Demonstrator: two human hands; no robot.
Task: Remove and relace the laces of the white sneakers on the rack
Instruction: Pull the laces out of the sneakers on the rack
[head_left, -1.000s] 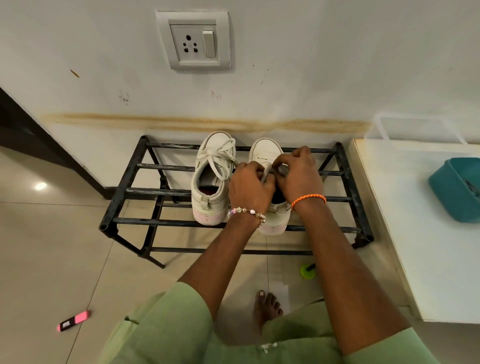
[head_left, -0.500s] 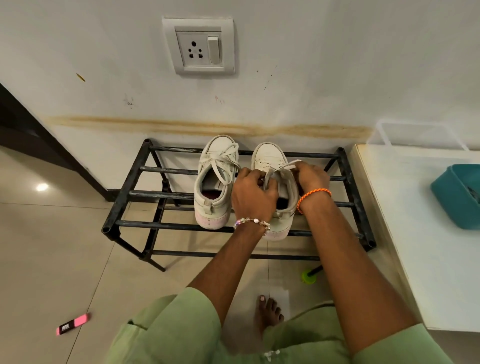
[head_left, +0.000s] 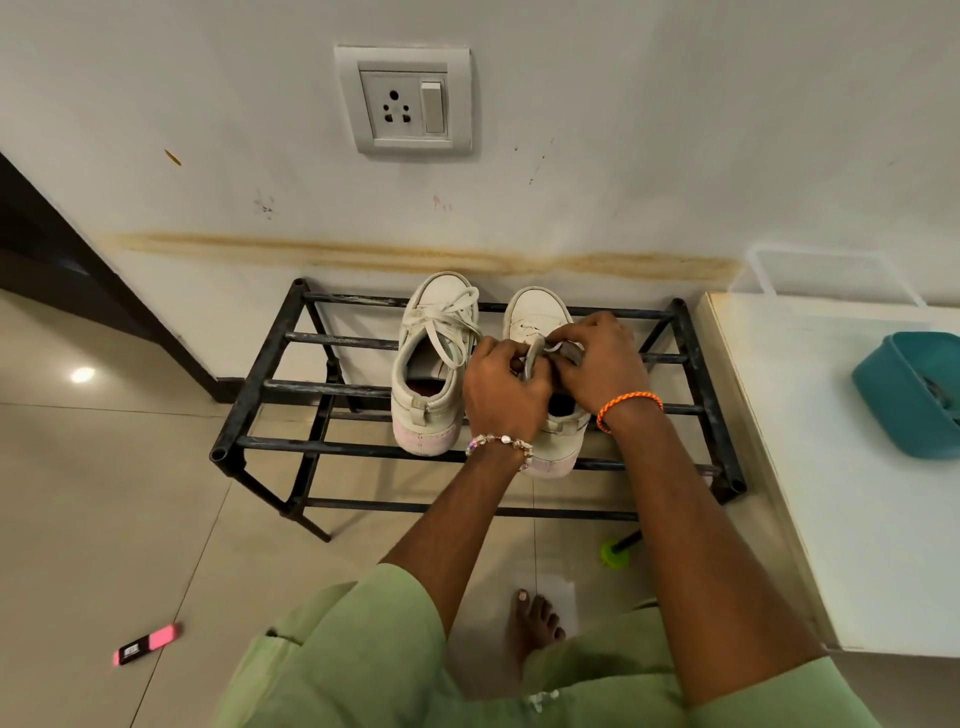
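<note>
- A home, likely an entryway or hall corner: a low black metal shoe rack (head_left: 270, 387) stands against a scuffed white wall (head_left: 675, 130) on beige floor tiles (head_left: 104, 519).
- 1 domestic socket-and-switch plate (head_left: 404, 100) sits above the rack.
- A white cabinet top (head_left: 810, 467) carries a teal plastic tub (head_left: 904, 395).
- A pink highlighter (head_left: 147, 644) lies on the tiles near a bare foot (head_left: 532, 623).

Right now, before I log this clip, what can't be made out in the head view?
- Right sneaker: eyelets and lacing hidden under both hands.
- Lace: only a short loop shows between the fingers; its ends are covered.
- Teal tub: cut off by the right edge.
- Pink marker: label too small to read.
</note>
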